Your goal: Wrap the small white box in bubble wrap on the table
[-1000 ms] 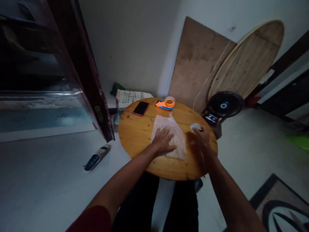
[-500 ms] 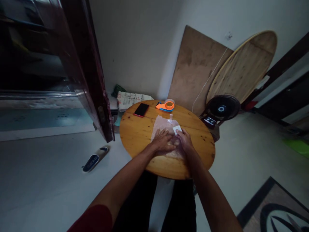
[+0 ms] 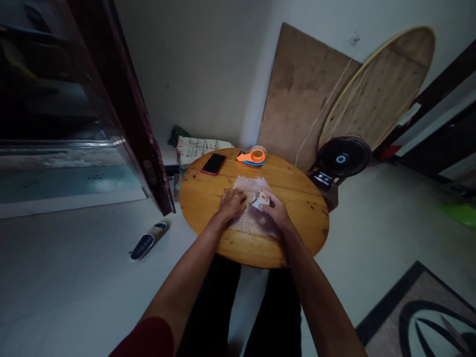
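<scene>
A sheet of bubble wrap (image 3: 247,223) lies flat on the round wooden table (image 3: 293,183). My right hand (image 3: 277,210) grips a small white box (image 3: 261,200) with reddish print, over the middle of the sheet. The box is tilted, and fingers cover its right side. My left hand (image 3: 232,203) rests palm down on the sheet's left edge, fingers spread and slightly bent, holding nothing. Behind the sheet stands an orange and blue tape dispenser (image 3: 253,157) with a roll of clear tape. A phone with a red edge (image 3: 213,164) lies at the back left.
A printed sack (image 3: 201,145) is behind the table. Against the wall lean a brown board (image 3: 297,94) and a round wooden top (image 3: 383,94). A dark round fan-like device (image 3: 344,157) stands at the right. A slipper (image 3: 143,245) lies on the floor at left, beside a dark door (image 3: 137,124).
My left hand has slid left, from the middle of the bubble wrap to its left edge. The box in my right hand has moved left and turned, showing its printed side.
</scene>
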`<state>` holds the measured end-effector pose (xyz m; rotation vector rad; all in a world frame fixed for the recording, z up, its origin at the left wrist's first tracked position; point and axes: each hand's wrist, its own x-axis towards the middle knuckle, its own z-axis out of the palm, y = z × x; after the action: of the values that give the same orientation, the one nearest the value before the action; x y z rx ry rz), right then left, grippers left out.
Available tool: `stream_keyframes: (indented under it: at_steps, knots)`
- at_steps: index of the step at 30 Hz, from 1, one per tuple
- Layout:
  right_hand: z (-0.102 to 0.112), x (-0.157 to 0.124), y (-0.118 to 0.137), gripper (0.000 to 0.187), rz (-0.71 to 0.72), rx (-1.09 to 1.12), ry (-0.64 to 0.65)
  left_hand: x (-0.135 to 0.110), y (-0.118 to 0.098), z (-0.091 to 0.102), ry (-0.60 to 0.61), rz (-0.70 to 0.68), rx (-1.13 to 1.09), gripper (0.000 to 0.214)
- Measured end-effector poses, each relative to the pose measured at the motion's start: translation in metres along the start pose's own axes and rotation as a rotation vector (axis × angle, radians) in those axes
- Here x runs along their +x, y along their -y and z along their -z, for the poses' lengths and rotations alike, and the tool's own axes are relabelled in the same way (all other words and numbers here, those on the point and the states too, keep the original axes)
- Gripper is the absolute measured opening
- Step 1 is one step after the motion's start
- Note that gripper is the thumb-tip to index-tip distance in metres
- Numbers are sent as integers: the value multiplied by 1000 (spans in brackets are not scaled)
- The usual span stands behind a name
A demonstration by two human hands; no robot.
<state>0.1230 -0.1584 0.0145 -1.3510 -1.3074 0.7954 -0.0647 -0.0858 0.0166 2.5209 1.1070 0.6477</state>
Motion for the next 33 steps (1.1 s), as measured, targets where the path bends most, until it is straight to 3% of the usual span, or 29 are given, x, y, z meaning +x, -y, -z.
stream_keyframes:
  at_steps: [3,6,12,16,23,28,33]
  knots:
    - [-2,-2,2,64,58,-104,113,1,-1,0,12,15,1,27]
    - [-1,-3,3,69,84,-106,93,2,1,0,20,32,0,28]
    - [1,-5,7,50,40,-56,145,2,1,-2,2,26,-9,28]
    - [1,-4,8,52,56,-25,170,3,0,-3,-12,15,-1,28]
    - [2,-2,1,60,101,-26,152,3,1,-4,-24,18,-7,30]
    - [1,1,-8,51,16,-57,115,3,1,-5,-30,8,2,29]
    - [-1,-1,-3,54,29,-67,81,3,1,-4,-36,-7,10,30]
